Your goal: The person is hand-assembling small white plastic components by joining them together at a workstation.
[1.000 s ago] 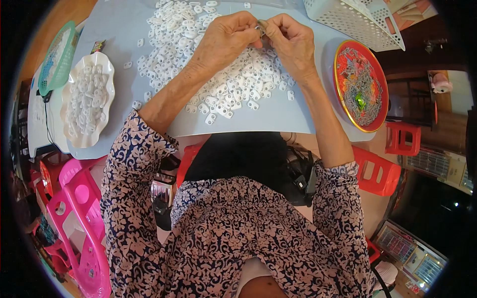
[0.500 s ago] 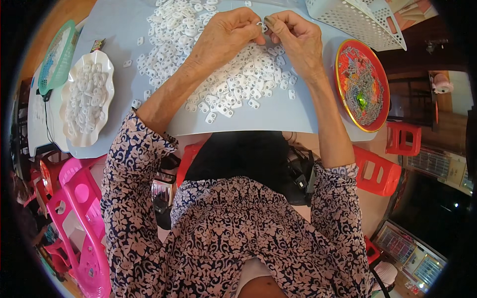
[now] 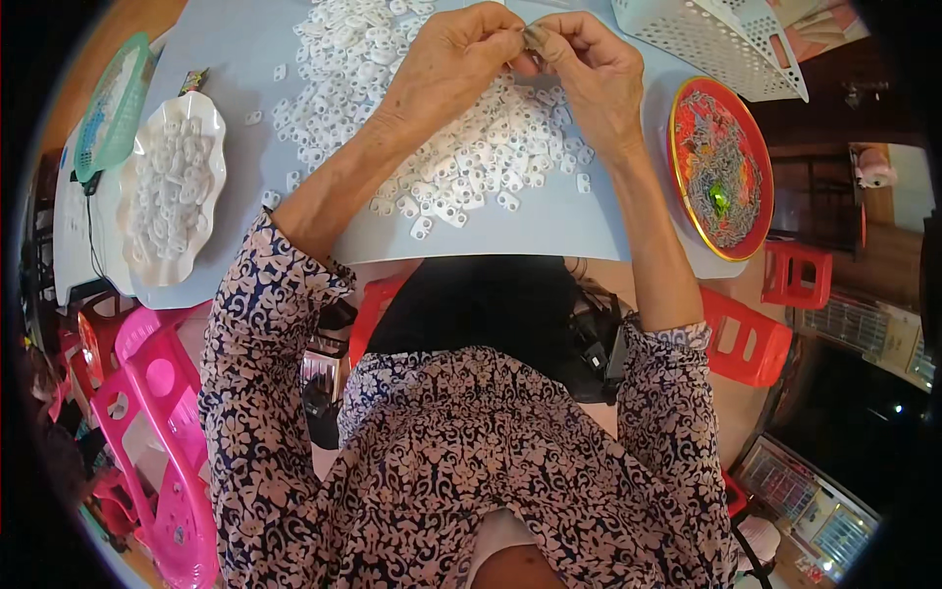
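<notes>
from my end, the left hand [image 3: 461, 54] and right hand [image 3: 597, 83] reach far, fingers curled, tips almost meeting above the heap of two-holed white plastic pieces [image 3: 471, 162]. those fingers hide what lies between; i cannot tell whether either grips anything.

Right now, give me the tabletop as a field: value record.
Left hand: fingers curled, anything held hidden
Right hand: thumb and fingers bent inward, holding unclear
Hand spacing: fingertips close together
Center: small white pieces heaped on blue table
Left side: wavy white dish of similar pieces; green basket
Right side: red bowl with grey pieces; white perforated basket
</notes>
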{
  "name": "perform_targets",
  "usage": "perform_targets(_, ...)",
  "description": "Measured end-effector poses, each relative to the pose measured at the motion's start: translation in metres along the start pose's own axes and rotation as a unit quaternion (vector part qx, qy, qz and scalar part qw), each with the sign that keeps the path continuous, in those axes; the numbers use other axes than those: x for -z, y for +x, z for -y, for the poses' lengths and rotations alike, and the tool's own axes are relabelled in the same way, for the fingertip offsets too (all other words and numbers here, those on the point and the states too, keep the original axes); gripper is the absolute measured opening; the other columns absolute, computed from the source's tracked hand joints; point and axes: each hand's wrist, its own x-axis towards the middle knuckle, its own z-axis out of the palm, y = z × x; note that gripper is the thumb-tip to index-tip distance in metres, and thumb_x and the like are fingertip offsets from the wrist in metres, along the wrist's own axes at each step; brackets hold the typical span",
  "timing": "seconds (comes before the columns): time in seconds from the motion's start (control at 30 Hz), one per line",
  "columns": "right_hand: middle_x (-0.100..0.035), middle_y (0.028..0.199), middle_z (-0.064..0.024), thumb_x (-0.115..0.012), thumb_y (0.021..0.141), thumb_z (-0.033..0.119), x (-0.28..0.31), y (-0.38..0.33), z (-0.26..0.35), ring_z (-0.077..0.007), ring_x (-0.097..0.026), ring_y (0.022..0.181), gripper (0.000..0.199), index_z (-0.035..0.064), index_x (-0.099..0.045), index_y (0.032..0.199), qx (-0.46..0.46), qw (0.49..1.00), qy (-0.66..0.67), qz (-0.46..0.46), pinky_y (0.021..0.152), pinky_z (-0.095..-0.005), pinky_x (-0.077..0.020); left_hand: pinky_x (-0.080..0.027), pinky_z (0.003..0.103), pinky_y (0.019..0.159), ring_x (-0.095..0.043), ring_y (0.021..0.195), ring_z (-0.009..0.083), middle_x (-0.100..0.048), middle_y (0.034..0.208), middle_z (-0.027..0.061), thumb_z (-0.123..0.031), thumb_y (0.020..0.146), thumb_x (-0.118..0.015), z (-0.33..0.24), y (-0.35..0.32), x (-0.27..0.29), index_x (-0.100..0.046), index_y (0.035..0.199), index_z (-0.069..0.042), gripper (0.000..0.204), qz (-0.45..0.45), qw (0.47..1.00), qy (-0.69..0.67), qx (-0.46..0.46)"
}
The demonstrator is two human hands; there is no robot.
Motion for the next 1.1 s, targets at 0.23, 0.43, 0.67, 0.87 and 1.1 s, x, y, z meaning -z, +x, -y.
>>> perform_targets(0.23,-0.062,0.071,0.0006,-0.062,0.086,0.009,-0.002,0.003,-0.002,-0.0041,-0.054,0.064,0.010,-0.0010,-0.064,0.088,0.008,1.000,0.008,0.013,0.058,-0.0182,-0.0441,-0.045,0.023,0.076,-0.058,0.078,0.0098,-0.065,0.082,0.0057,-0.014,0.092,-0.051,0.004,0.000,0.003,-0.061,0.100,0.001,0.020,-0.003,1.000,-0.005,-0.011)
perform_targets(0.43,-0.063,0.070,-0.0069,-0.063,0.084,0.010,-0.002,0.005,0.009,-0.0115,-0.059,0.063,0.011,-0.0009,-0.064,0.084,-0.064,0.995,0.049,-0.062,0.059,-0.0237,-0.0474,-0.044,0.024,0.073,-0.057,0.080,0.0104,-0.064,0.082,0.0046,-0.017,0.093,-0.051,0.000,0.004,0.018,-0.059,0.102,0.000,0.021,-0.042,0.994,0.091,-0.041)
perform_targets(0.67,-0.065,0.074,-0.0046,-0.064,0.085,0.011,0.011,0.006,0.002,-0.0080,-0.058,0.063,0.012,-0.0007,-0.065,0.087,-0.079,0.987,0.114,-0.081,0.059,-0.0210,-0.0495,-0.048,0.035,0.070,-0.058,0.070,0.0282,-0.060,0.070,0.0139,-0.013,0.079,-0.059,0.000,0.008,0.010,-0.063,0.081,-0.004,0.011,-0.050,0.939,0.322,-0.112)
perform_targets(0.87,-0.064,0.075,-0.0046,-0.064,0.084,0.009,0.011,0.006,0.002,-0.0079,-0.058,0.062,0.011,-0.0015,-0.066,0.088,-0.076,0.990,0.097,-0.069,0.060,-0.0212,-0.0495,-0.044,0.041,0.080,-0.050,0.089,0.0354,-0.057,0.081,0.0163,-0.013,0.076,-0.063,0.006,0.011,0.004,-0.065,0.083,-0.004,0.012,0.008,0.842,0.510,-0.175)
perform_targets(1.1,-0.063,0.076,-0.0037,-0.064,0.086,0.012,0.013,0.007,0.004,-0.0068,-0.053,0.062,0.014,-0.0011,-0.066,0.091,-0.070,0.992,0.083,-0.064,0.058,-0.0204,-0.0447,-0.044,0.040,0.076,-0.052,0.085,0.0328,-0.055,0.077,0.0149,-0.009,0.076,-0.061,-0.002,0.010,0.015,-0.063,0.080,-0.003,0.007,-0.007,0.875,0.456,-0.162)
